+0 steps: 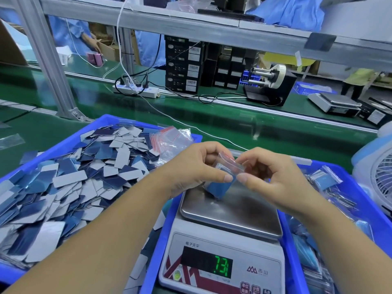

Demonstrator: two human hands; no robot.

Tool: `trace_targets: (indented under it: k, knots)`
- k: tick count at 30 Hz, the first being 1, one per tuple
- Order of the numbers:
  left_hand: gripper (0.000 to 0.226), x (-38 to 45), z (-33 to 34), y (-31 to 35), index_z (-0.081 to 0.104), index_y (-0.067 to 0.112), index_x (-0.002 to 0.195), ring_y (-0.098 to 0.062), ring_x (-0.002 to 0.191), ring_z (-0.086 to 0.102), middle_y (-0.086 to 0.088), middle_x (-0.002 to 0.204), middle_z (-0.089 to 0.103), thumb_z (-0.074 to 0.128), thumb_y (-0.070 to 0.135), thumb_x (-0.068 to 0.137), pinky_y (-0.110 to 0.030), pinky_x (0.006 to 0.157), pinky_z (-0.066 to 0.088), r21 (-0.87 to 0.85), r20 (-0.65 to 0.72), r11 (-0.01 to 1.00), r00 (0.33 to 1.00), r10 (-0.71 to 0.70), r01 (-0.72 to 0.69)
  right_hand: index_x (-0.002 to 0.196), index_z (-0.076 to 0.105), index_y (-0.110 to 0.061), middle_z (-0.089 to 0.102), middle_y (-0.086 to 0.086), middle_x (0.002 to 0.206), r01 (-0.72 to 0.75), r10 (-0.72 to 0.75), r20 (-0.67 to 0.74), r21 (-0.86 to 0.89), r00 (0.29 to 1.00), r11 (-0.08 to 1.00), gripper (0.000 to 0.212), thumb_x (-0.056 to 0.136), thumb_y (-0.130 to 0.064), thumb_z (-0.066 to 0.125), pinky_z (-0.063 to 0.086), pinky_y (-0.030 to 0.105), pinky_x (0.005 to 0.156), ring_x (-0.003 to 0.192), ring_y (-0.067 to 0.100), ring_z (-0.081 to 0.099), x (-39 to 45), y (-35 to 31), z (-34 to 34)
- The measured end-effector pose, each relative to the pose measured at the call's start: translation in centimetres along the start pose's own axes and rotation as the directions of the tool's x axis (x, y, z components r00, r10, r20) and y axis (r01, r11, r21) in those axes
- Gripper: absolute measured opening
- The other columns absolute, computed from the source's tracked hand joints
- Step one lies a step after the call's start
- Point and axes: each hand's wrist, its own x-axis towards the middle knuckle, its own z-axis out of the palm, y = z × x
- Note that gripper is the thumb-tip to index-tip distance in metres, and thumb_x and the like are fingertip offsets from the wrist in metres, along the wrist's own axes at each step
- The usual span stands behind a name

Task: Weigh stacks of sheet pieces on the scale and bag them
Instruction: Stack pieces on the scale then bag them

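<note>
Far left: blue bin heaped with loose sheet pieces, blue and grey faces mixed, lying every which way. At the bin's far right corner, a bunch of empty zip bags with red seal strips.

Centre: left hand raised over the scale, fingers curled, thumb and forefinger pinching the left side of a small clear bag. Inside the bag, a blue stack, sunk to the bottom, lower corner touching or just above the steel pan; cannot tell which. Display reading 73 and a further digit, so probably some weight resting on the pan.

Key relation: bag hanging tilted, mouth uppermost and nearest the fingertips, stack below them. Long axis of the mouth running left to right, straight across from one hand to the other, red strip at the top edge between both thumbs. Both hands equally near; neither needing to reach. Judged step: closing the seal, so next a pinch and slide along that left-right line.

Right of centre: right hand, fingers curled likewise, thumb tip meeting the bag's right side, almost touching the left thumb.

Further right: second blue bin holding filled bags, well within reach of the right hand, the likely place for this bag once sealed. At the frame edge, a small fan on the counter.
</note>
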Motion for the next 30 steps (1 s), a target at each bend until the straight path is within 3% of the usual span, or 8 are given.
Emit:
trace_targets:
  k: [5,10,13,16,20,23,25,30]
  knots:
    - [0.036,0.0,0.08,0.17,0.063,0.018,0.095,-0.005,0.069,0.066,0.005,0.082,0.075,0.074,-0.013,0.079,-0.013,0.056,0.049,0.058,-0.012,0.998,1.0,0.019,-0.019,0.087,0.069,-0.031,0.065,-0.008,0.077,0.057,-0.06,-0.083,-0.032,0.995,0.998,0.004,0.083,-0.033,0.07,0.043,0.017,0.06,0.066,0.012,0.057,0.26,0.03,0.05]
    - [0.032,-0.14,0.2,0.23,0.064,0.017,0.095,-0.008,0.07,0.066,0.001,0.086,0.075,0.075,-0.009,0.08,-0.014,0.055,0.047,0.076,-0.014,0.997,1.0,0.016,-0.015,0.08,0.068,-0.036,0.061,-0.008,0.075,0.032,-0.035,-0.059,-0.055,0.998,0.998,0.012,0.081,-0.024,0.071,0.045,0.024,0.058,0.066,0.018,0.056,0.27,-0.08,0.03]
    - [0.022,-0.11,0.22,0.35,0.068,0.02,0.095,-0.013,0.076,0.063,-0.005,0.092,0.075,0.076,0.003,0.082,-0.019,0.063,0.048,0.03,-0.019,1.0,1.0,0.011,-0.01,0.077,0.066,-0.032,0.06,-0.008,0.073,0.039,-0.045,-0.081,-0.078,0.996,0.996,0.011,0.082,-0.022,0.07,0.044,0.025,0.058,0.066,0.017,0.056,0.32,-0.2,-0.05]
    - [0.008,-0.12,0.27,0.58,0.073,0.029,0.082,-0.014,0.078,0.064,-0.001,0.085,0.071,0.073,0.021,0.079,-0.025,0.069,0.053,-0.029,-0.052,1.0,0.999,-0.006,0.005,0.077,0.066,-0.025,0.061,-0.004,0.073,0.038,-0.046,-0.11,-0.075,0.993,0.996,0.008,0.082,-0.02,0.069,0.047,0.036,0.059,0.066,0.019,0.057,0.28,-0.41,-0.12]
    - [0.003,0.04,0.38,0.5,0.074,0.027,0.074,-0.015,0.082,0.064,-0.006,0.089,0.07,0.074,0.025,0.076,-0.036,0.078,0.058,0.017,-0.104,1.0,0.995,0.012,-0.01,0.076,0.066,-0.024,0.061,0.001,0.075,0.043,-0.052,-0.115,-0.082,0.992,0.996,0.009,0.081,-0.017,0.067,0.046,0.04,0.059,0.067,0.021,0.055,0.35,-0.57,-0.06]
    - [0.002,-0.11,0.41,0.75,0.075,0.026,0.073,-0.022,0.089,0.064,-0.018,0.094,0.07,0.077,0.026,0.074,-0.054,0.097,0.053,0.061,-0.145,0.998,0.989,0.034,-0.025,0.077,0.066,-0.024,0.061,-0.001,0.077,0.06,-0.07,-0.127,-0.082,0.989,0.995,0.009,0.082,-0.016,0.067,0.046,0.035,0.059,0.067,0.02,0.056,0.27,-0.71,-0.1]
    - [0.004,-0.14,0.42,0.75,0.075,0.023,0.074,-0.024,0.089,0.065,-0.022,0.094,0.07,0.078,0.025,0.073,-0.058,0.098,0.052,0.079,-0.159,0.996,0.986,0.044,-0.031,0.079,0.066,-0.027,0.063,-0.004,0.074,0.033,-0.041,-0.146,-0.057,0.988,0.998,0.011,0.081,-0.017,0.067,0.046,0.027,0.058,0.065,0.017,0.056,0.24,-0.6,-0.04]
    - [0.006,-0.06,0.19,0.56,0.074,0.021,0.075,-0.02,0.084,0.065,-0.01,0.084,0.069,0.078,0.024,0.073,-0.057,0.096,0.053,0.093,-0.166,0.995,0.985,0.042,-0.027,0.086,0.061,-0.032,0.068,-0.007,0.078,-0.024,0.041,-0.183,0.093,0.982,0.995,0.02,0.08,-0.015,0.071,0.046,0.016,0.057,0.061,0.007,0.057,0.23,-0.6,0.04]
